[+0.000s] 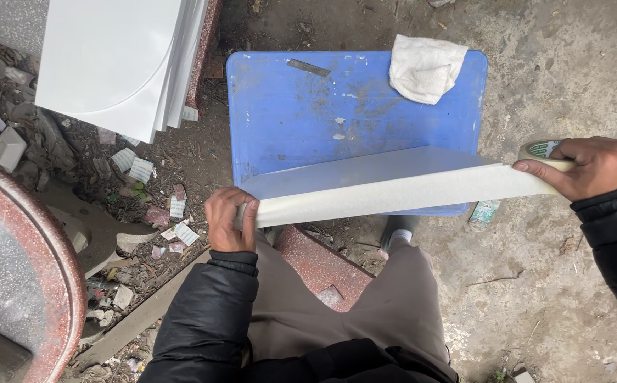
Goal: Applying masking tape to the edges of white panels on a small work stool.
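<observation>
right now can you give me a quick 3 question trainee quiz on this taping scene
1. True or false: the left hand presses the free end of the tape strip onto the white panel.
2. Which hand holds the tape roll? A) left hand B) right hand C) neither
3. What lies on the far right corner of the blue plastic stool?

Key: 1 true; 2 B; 3 a crumpled white cloth.
</observation>
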